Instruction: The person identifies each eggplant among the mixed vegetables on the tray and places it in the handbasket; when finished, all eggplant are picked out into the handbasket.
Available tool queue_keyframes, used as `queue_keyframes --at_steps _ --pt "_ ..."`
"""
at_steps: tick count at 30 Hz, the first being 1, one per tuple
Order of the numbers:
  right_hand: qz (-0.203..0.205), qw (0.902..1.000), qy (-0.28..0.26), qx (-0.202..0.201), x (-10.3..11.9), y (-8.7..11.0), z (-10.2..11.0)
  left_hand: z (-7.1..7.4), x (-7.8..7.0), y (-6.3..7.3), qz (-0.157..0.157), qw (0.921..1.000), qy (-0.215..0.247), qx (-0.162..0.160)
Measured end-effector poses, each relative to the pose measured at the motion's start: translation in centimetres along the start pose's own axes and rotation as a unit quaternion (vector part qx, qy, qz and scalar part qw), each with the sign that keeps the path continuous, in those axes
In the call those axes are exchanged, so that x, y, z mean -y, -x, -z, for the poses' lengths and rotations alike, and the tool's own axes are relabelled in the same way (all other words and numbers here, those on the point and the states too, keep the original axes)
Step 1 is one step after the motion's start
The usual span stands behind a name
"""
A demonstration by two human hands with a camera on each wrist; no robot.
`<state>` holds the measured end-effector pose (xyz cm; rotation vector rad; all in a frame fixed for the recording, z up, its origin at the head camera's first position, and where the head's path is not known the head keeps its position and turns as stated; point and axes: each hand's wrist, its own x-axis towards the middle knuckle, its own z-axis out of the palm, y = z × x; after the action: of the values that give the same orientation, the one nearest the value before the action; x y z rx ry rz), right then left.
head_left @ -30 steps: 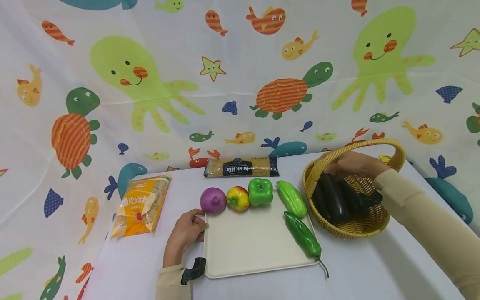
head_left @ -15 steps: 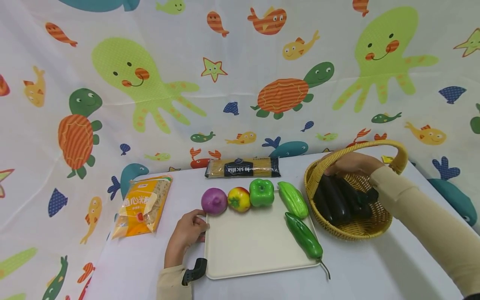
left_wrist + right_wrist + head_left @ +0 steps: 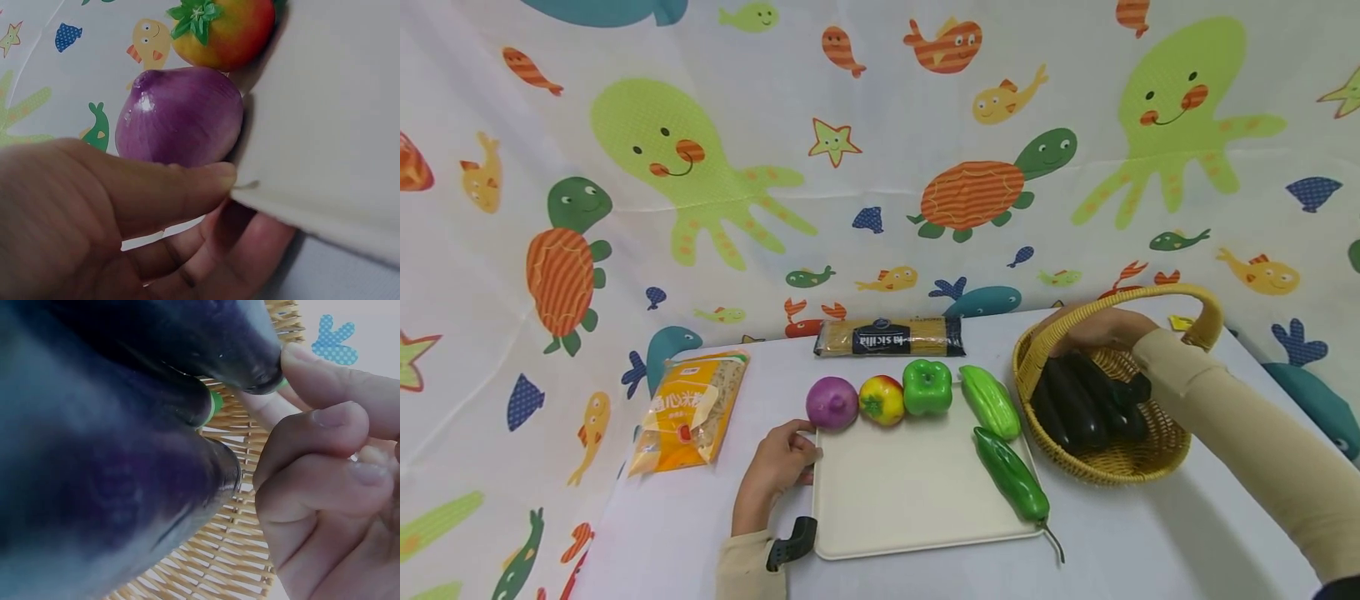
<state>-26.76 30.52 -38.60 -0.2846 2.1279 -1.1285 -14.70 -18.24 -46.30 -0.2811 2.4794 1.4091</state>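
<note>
In the head view my left hand [image 3: 781, 458] is at the upper left corner of a cream tray [image 3: 910, 500]. The left wrist view shows the thumb on top of the tray's edge and fingers beneath, pinching it. A purple onion [image 3: 181, 115] lies just beyond the thumb. My right hand [image 3: 1101, 327] reaches under the handle of a wicker basket [image 3: 1176, 292] holding several dark eggplants [image 3: 1078, 408]. In the right wrist view, the thumb and index finger pinch the tip of one eggplant [image 3: 231, 344]; its other fingers are curled. The basket's handle and wall partly hide this hand.
Along the tray's back edge sit a red-yellow fruit [image 3: 882, 400] and a green bell pepper [image 3: 927, 387]. A light green vegetable [image 3: 990, 402] and a green chili [image 3: 1011, 475] lie on its right side. Behind is a pasta pack [image 3: 887, 337]; an orange bag [image 3: 688, 412] lies left.
The head view has shifted slightly. My right hand and sleeve have moved a little left relative to the basket. The left hand stays at the tray's corner.
</note>
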Motion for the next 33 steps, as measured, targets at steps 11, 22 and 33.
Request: queue_keyframes --at_steps 11,22,33 --pt "-0.045 0.9988 0.011 -0.018 -0.3 0.1 -0.1 0.1 -0.2 0.1 0.0 1.0 0.0 -0.001" --pt "-0.003 0.9923 0.095 -0.08 -0.2 2.4 -0.1 0.1 -0.5 -0.1 -0.009 0.9999 -0.007 0.008" --pt "0.048 0.9159 0.328 -0.226 -0.4 8.1 -5.7 -0.1 -0.6 0.1 0.0 1.0 -0.009 0.004"
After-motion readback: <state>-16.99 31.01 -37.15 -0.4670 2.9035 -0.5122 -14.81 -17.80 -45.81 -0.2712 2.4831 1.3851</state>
